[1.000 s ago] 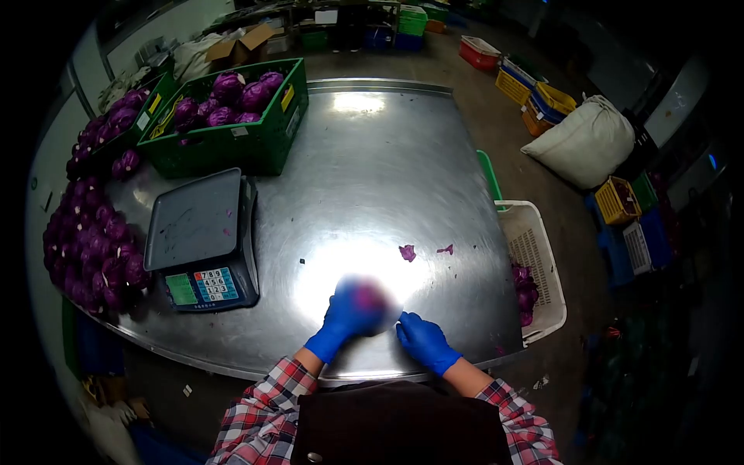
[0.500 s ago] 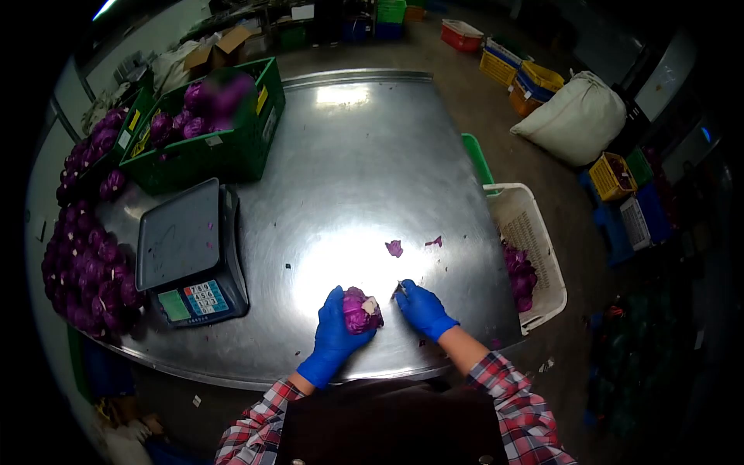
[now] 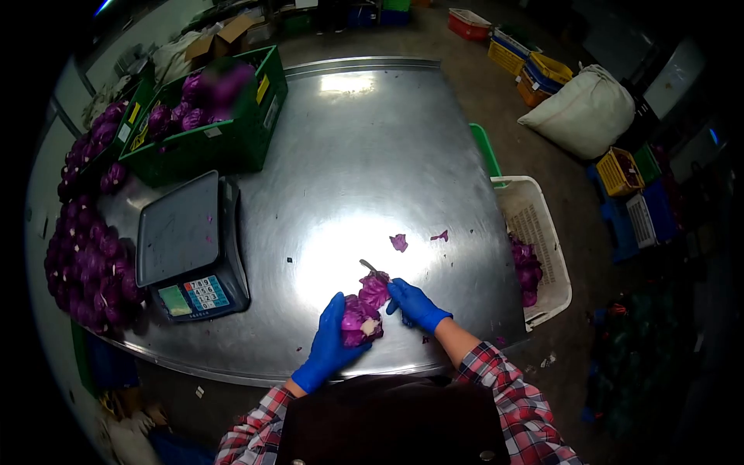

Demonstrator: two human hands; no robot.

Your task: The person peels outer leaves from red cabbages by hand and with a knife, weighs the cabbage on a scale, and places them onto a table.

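In my blue-gloved left hand point(image 3: 329, 341) sits a red cabbage point(image 3: 359, 324), its pale cut stem facing up toward me. My right hand point(image 3: 416, 304), also gloved in blue, pinches a purple cabbage leaf point(image 3: 375, 290) that stands away from the head at its upper right. A thin dark strip point(image 3: 367, 266) sticks out beyond the leaf's far edge; I cannot tell if it is a blade or part of the leaf. Both hands are over the near part of the metal table point(image 3: 356, 170). Loose leaf scraps point(image 3: 398, 242) lie farther out.
A digital scale point(image 3: 182, 232) stands on the left, beside a large pile of red cabbages point(image 3: 89, 263). Behind it is a green crate point(image 3: 201, 151) holding more cabbages. Past the table's right edge, a white basket point(image 3: 546, 232) contains purple leaves. A white sack point(image 3: 585, 112) rests on the floor.
My right hand has moved in to the cabbage and taken hold of an outer leaf, pulling it away from the head. The small blade seen in that hand before no longer shows clearly.
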